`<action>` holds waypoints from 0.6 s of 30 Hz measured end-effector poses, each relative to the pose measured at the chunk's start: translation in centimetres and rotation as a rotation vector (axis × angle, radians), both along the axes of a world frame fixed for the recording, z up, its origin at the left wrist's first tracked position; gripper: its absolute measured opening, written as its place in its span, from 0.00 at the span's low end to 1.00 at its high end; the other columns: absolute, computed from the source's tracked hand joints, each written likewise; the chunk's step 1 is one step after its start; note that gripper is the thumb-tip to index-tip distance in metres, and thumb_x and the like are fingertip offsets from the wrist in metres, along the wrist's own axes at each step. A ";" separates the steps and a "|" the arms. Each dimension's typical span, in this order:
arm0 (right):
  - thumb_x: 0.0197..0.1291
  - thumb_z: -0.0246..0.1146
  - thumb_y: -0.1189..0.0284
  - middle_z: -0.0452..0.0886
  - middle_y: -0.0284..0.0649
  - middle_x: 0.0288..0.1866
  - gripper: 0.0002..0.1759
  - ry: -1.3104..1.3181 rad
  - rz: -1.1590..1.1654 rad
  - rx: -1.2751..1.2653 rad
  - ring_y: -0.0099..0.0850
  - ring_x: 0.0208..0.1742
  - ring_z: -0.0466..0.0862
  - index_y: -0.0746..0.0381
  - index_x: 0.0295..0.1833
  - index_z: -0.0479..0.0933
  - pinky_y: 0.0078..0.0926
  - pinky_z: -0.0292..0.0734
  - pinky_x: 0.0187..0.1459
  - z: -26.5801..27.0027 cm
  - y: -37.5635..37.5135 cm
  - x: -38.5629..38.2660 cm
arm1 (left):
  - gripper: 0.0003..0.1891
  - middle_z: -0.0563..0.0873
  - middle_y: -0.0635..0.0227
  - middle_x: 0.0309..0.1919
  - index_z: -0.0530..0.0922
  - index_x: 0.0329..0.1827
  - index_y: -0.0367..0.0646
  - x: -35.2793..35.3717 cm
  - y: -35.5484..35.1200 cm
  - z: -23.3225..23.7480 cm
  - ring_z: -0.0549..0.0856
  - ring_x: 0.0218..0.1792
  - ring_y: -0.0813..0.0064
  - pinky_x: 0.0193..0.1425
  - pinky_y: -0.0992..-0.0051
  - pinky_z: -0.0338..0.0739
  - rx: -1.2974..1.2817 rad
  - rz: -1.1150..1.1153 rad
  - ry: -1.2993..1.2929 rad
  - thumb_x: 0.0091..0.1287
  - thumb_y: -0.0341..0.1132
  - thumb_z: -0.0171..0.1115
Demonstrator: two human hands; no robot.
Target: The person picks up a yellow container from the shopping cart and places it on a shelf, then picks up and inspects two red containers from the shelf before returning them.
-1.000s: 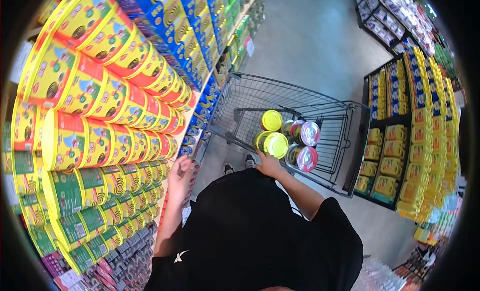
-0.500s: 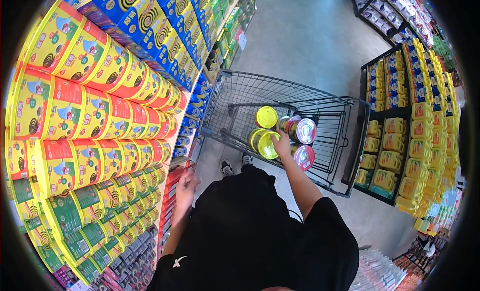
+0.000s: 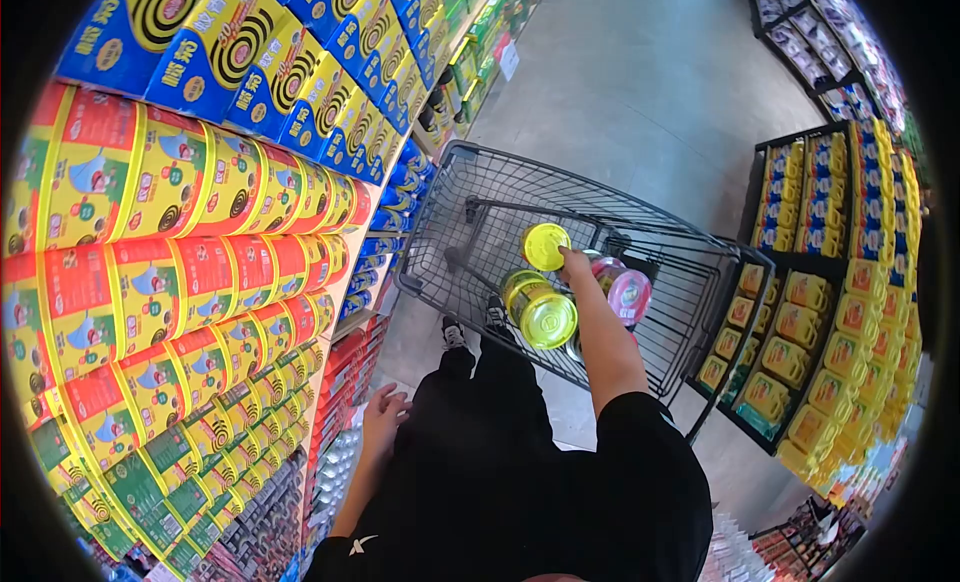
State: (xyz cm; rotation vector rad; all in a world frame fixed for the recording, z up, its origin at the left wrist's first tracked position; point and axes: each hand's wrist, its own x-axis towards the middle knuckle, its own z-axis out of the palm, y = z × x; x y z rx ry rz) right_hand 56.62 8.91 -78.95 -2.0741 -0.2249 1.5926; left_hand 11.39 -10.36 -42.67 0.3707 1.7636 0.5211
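In the shopping cart (image 3: 500, 177), my right hand (image 3: 575, 266) reaches down with its fingers closed on the rim of an upright yellow-lidded tub (image 3: 545, 247). Just below that lie yellow tubs (image 3: 546, 319), one with its round end facing me. Pink-ended cans (image 3: 628, 296) are partly covered by my right forearm. My left hand (image 3: 383, 414) hangs beside my body near the shelf, fingers loosely apart and holding nothing.
Stacked yellow-and-red tubs with coil pictures (image 3: 160, 187) fill the shelf on the left, with blue coil boxes (image 3: 300, 77) above. Yellow jugs (image 3: 795, 327) stand on a black rack at the right. Grey floor (image 3: 640, 72) stretches ahead.
My right hand has moved from the lower yellow tub to the rim of the upper one. My left hand has lowered slightly. The view has shifted, with the shelf appearing closer.
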 end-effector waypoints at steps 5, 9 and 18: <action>0.62 0.73 0.59 0.73 0.53 0.68 0.40 -0.034 -0.045 -0.105 0.53 0.61 0.79 0.58 0.74 0.63 0.64 0.79 0.51 -1.5 1.8 -2.3 | 0.26 0.87 0.60 0.53 0.71 0.72 0.38 -0.3 -1.6 -1.7 0.88 0.52 0.68 0.55 0.69 0.82 -0.090 0.082 0.025 0.74 0.38 0.64; 0.61 0.75 0.59 0.63 0.51 0.79 0.48 0.027 -0.046 -0.184 0.58 0.74 0.70 0.52 0.80 0.56 0.78 0.72 0.60 -4.1 3.0 -2.8 | 0.25 0.87 0.58 0.54 0.71 0.72 0.38 -0.2 -2.3 -2.3 0.88 0.53 0.66 0.55 0.68 0.82 -0.160 0.124 0.041 0.74 0.38 0.63; 0.55 0.79 0.54 0.63 0.49 0.79 0.59 -0.216 0.264 -0.089 0.55 0.75 0.69 0.55 0.82 0.49 0.78 0.74 0.58 -11.8 2.7 -4.7 | 0.26 0.86 0.57 0.53 0.71 0.72 0.39 0.6 -1.9 -2.8 0.88 0.53 0.67 0.54 0.70 0.83 -0.218 0.163 0.009 0.74 0.38 0.64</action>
